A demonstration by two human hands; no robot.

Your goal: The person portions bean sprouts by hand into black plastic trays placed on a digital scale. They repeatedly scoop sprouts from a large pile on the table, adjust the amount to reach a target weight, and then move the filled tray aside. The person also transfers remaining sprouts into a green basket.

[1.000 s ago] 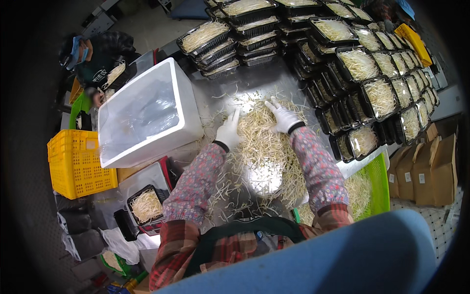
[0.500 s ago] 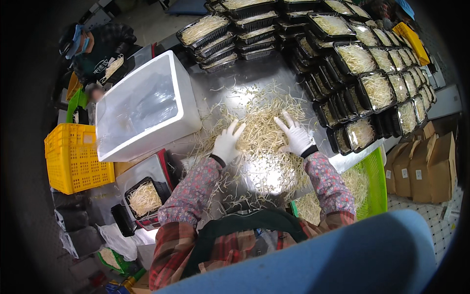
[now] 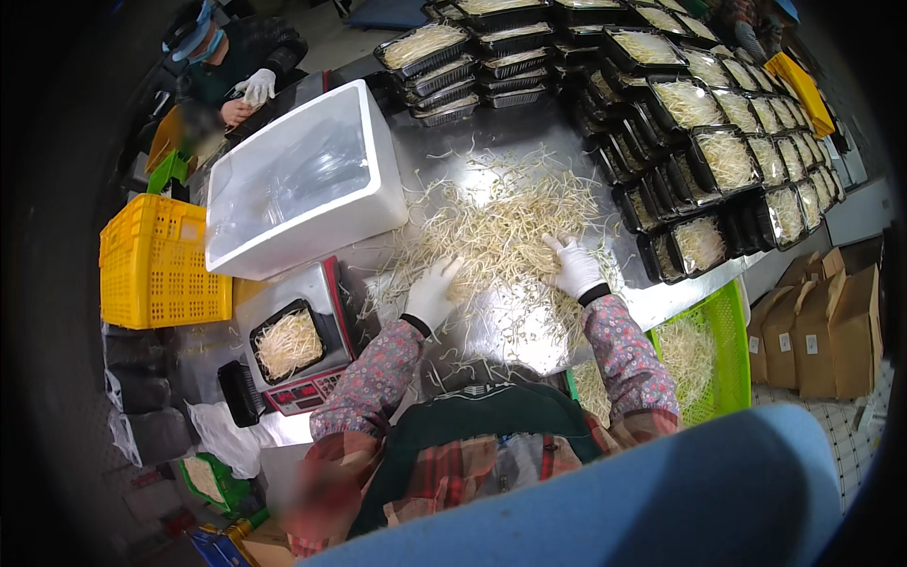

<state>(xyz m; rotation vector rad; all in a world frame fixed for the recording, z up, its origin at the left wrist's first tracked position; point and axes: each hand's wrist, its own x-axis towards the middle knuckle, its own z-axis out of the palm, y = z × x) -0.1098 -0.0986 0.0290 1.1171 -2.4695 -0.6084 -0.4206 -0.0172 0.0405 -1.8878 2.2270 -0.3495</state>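
Bean sprouts (image 3: pixel 515 213), touched at the near edge by left hand (image 3: pixel 435 295) and right hand (image 3: pixel 574 269), palm-down and apart, fingers extended, unclenched. Heaped loose between and beyond the hands on a shiny metal table (image 3: pixel 515 132). Leftward, a white foam box (image 3: pixel 385 194) and red scale (image 3: pixel 307 389); rightward, stacked black trays (image 3: pixel 661 194).

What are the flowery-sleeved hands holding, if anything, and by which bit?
Nothing, it seems: the left hand and right hand look open, touching the near edges of the sprout pile. Anything caught under them is hidden.
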